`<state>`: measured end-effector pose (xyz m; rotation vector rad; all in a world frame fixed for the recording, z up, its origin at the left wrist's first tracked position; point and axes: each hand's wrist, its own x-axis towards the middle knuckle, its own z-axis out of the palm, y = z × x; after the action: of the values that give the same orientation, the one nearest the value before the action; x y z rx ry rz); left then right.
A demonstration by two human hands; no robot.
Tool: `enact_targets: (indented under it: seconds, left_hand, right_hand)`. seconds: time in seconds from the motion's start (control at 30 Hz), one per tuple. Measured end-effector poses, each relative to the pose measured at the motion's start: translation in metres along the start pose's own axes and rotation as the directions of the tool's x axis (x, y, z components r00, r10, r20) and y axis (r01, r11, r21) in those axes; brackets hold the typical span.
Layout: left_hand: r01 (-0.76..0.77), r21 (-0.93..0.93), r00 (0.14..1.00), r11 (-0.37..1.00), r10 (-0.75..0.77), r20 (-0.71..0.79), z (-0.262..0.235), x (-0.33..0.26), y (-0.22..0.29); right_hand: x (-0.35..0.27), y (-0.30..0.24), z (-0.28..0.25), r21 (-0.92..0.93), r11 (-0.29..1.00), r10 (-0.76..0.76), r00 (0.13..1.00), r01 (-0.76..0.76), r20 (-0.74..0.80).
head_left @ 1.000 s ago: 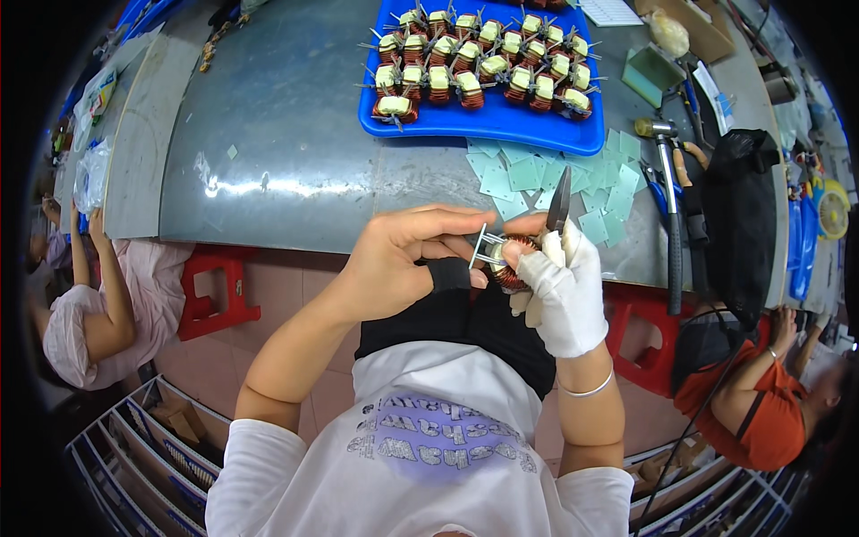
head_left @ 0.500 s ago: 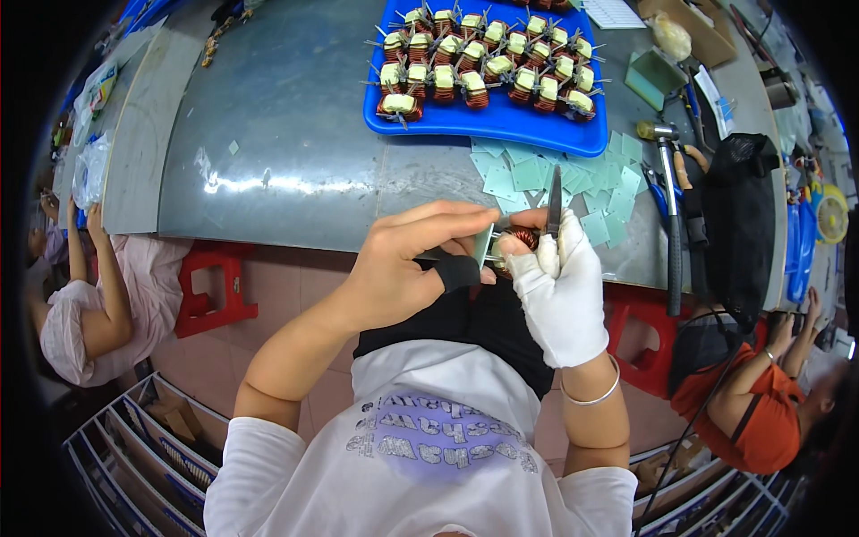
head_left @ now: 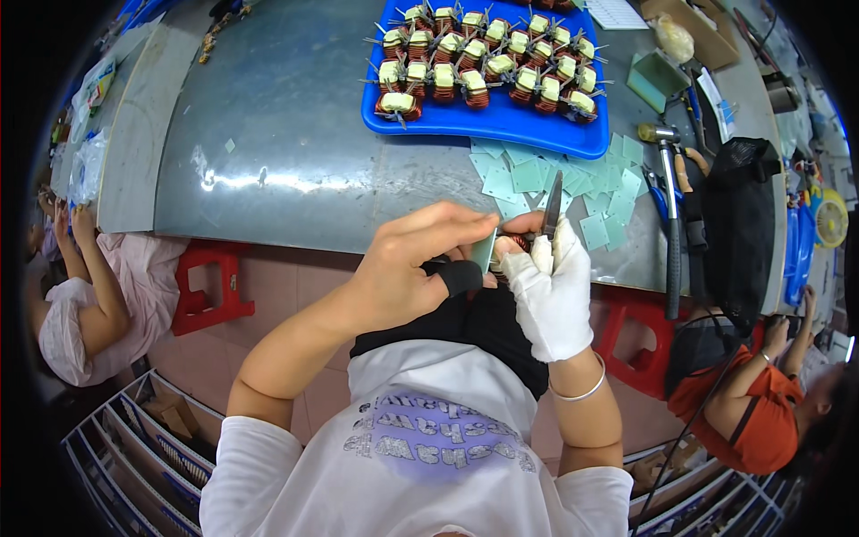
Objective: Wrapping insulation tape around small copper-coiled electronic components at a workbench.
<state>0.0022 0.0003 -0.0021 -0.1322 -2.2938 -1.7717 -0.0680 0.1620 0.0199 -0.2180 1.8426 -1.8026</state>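
Observation:
A thin pale green plate (head_left: 484, 251) stands on edge between the thumb and fingers of my left hand (head_left: 403, 259), which has a black band around the thumb. Against the plate's right side sits a copper-wound coil (head_left: 518, 240), mostly hidden by fingers. My right hand (head_left: 555, 300), in a white glove with some fingertips bare, pinches the coil. The same hand also grips a dark, pointed metal tool (head_left: 554, 201), its tip aimed away from me. Whether the coil's leads pass through the plate, I cannot tell.
Ahead is a blue tray (head_left: 488, 127) with rows of copper coils (head_left: 445, 80). Loose green plates (head_left: 604, 192) lie scattered before it. A hammer (head_left: 667, 179) and a black bag (head_left: 738, 215) lie to the right. Co-workers sit at both sides, near red stools (head_left: 210, 288).
My right hand, with the pointed tool, has shifted slightly left and closer to the plate. The left hand has barely moved.

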Motion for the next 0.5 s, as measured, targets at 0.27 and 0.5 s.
enact_targets:
  seconds: [0.27, 0.5]
  left_hand:
    - [-0.001, 0.028, 1.000, 1.000, 0.000, 0.029, 0.0006, 0.0025, 0.0021]
    - [0.043, -0.031, 0.998, 0.999, -0.042, 0.037, -0.0004, 0.0008, 0.0019]
  right_hand:
    - [-0.0052, -0.0020, 0.0032, 0.053, 0.998, -0.033, 0.998, 0.036, -0.047]
    - [-0.0052, 0.0020, -0.0045, -0.075, 0.991, -0.113, 0.993, 0.115, 0.028]
